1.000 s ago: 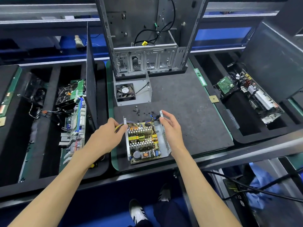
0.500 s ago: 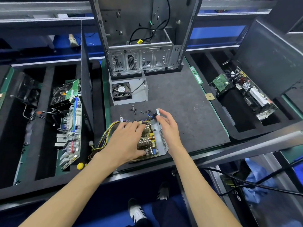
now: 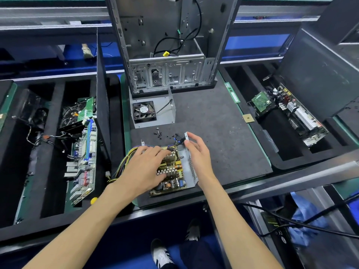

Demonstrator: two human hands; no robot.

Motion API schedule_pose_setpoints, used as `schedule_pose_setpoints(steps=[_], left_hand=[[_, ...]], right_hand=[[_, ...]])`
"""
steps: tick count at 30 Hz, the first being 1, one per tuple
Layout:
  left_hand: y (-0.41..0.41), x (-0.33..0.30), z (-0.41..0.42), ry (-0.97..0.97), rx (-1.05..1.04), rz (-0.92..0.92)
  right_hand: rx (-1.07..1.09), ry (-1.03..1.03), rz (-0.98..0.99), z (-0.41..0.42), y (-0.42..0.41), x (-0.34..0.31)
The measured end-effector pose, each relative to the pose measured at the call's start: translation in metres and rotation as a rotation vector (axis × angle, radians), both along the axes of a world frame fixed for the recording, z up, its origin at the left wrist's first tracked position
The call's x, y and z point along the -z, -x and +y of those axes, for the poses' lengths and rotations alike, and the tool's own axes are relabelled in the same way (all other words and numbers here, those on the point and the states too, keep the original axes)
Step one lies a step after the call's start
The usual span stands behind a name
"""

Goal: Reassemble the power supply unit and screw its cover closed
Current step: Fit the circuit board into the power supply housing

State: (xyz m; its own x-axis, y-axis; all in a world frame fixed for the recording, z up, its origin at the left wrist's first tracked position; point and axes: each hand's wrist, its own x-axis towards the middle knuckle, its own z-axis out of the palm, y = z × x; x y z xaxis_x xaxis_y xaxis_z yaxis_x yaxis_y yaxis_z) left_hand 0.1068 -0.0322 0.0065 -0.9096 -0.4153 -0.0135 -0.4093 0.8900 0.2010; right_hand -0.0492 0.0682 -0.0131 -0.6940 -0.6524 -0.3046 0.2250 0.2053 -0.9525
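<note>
- PSU base (image 3: 191,167) on dark mat (image 3: 223,133), at near edge, in front of PC chassis (image 3: 165,55); circuit board (image 3: 171,171) seated inside, still uncovered.
- Left hand (image 3: 143,167) flat on board, fingers spread and fairly straight, pressing heatsinks; no curl round anything.
- Right hand (image 3: 198,154) against base's perforated side wall, fingers apart and loosely extended, steadying; no clear pinch.
- Fan cover (image 3: 153,111) lying between base and chassis, not yet fitted; loose screws (image 3: 162,133) between cover and base.
- Handling guess: sheet steel, stiff, moderately heavy, thin edges probably sharp. Grip by outer walls or flanges. Board fragile: push on heatsinks or edges, not small parts.
- Cable bundle (image 3: 124,162) limp, spilling off base's left side; likely pinch risk under cover.
- Mat looks grippy, low slide risk. Black trays with boards (image 3: 83,152) left of mat, more boards right; free space mostly right of base.
</note>
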Motion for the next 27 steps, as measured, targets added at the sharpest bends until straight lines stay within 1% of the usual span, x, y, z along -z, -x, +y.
schedule_pose_setpoints(steps=[8,10,12,14,17,20,23,27], left_hand=[[-0.001,0.000,-0.003,-0.008,-0.016,0.021],[-0.002,-0.003,-0.003,-0.042,0.002,0.029],[-0.007,-0.008,-0.003,-0.115,0.026,0.078],[-0.016,-0.016,-0.003,-0.203,0.019,0.195],[-0.033,-0.033,-0.006,-0.284,-0.077,0.381],[-0.049,-0.048,-0.013,-0.341,-0.198,0.502],[-0.067,-0.056,-0.021,-0.383,-0.348,0.577],[-0.092,-0.057,-0.024,-0.421,-0.507,0.655]], right_hand=[[-0.023,-0.006,0.017,-0.009,0.002,0.001],[-0.030,-0.011,0.033,-0.008,0.003,0.002],[-0.041,-0.028,0.052,-0.007,0.002,0.001],[-0.040,-0.061,0.128,-0.007,0.002,-0.001],[0.002,-0.084,0.344,-0.009,-0.001,-0.011],[-0.008,0.002,0.525,-0.017,-0.012,-0.032],[-0.131,0.111,0.599,-0.031,-0.034,-0.056],[-0.436,0.185,0.668,-0.046,-0.074,-0.074]])
